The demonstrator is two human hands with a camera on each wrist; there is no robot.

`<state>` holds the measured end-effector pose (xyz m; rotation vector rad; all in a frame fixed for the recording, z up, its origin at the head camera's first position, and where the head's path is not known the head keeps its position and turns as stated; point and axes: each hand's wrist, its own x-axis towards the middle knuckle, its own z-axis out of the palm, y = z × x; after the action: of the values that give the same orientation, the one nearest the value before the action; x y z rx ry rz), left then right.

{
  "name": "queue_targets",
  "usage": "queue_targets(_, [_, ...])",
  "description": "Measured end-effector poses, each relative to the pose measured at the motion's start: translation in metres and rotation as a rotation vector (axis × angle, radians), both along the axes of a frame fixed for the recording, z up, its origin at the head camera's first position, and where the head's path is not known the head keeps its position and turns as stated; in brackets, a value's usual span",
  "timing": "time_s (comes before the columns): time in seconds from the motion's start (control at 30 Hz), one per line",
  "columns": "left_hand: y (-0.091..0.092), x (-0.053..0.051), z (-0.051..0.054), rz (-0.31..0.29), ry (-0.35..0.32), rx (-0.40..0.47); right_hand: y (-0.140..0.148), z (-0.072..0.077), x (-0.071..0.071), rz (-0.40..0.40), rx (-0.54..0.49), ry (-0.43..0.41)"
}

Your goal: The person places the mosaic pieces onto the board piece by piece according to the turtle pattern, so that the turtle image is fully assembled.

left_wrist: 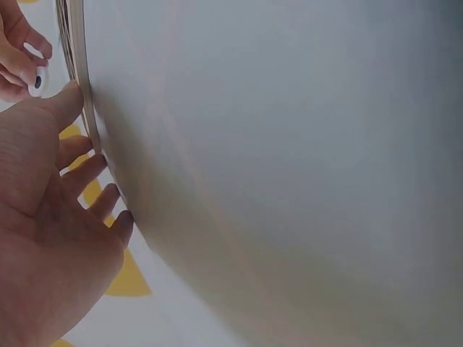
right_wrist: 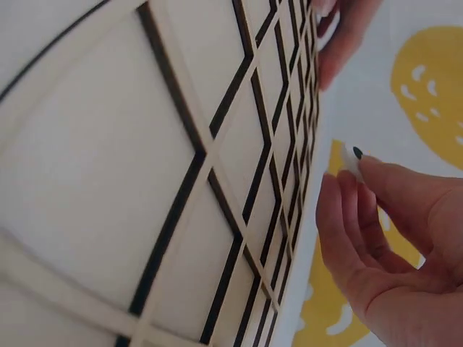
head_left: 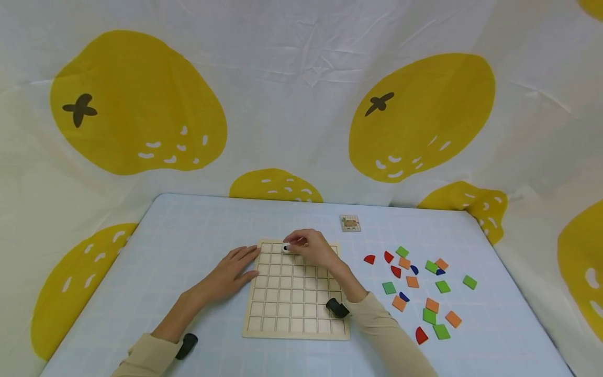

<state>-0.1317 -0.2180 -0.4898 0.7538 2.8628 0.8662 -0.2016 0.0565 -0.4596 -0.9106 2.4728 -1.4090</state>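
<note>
A wooden grid board (head_left: 285, 296) with rows of square cells lies on the table in the head view. Over its top row, near the upper left, my right hand (head_left: 314, 251) pinches a small white piece with a black spot (head_left: 285, 247) between thumb and fingers. The right wrist view shows this white piece (right_wrist: 351, 160) edge-on at the fingertips, apart from the grid. My left hand (head_left: 230, 275) lies at the board's upper left side, its extended fingers touching the edge. In the left wrist view the left hand's fingertips meet the board's side (left_wrist: 81, 72).
Right of the board lie scattered flat pieces: several green squares (head_left: 443, 286), several orange squares (head_left: 453, 319), several red wedges (head_left: 421, 335) and a few blue half-rounds (head_left: 414, 269). A small picture card (head_left: 350, 223) sits behind the board. A patterned curtain (head_left: 292, 104) hangs beyond the table.
</note>
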Motion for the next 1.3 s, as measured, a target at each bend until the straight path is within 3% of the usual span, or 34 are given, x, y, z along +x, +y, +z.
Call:
queue_targets(0.43, [-0.001,0.001,0.001,-0.001,-0.001,-0.001,-0.03,0.001,0.0,0.074,0.058,-0.014])
queue_targets(1.03, [-0.001,0.0,0.002,-0.007,0.002,-0.004,-0.054,0.0,0.0,0.105,0.111,-0.015])
queue_targets(1.3, [-0.001,0.0,0.001,-0.01,0.003,0.01,-0.058,-0.004,0.001,0.06,0.14,-0.015])
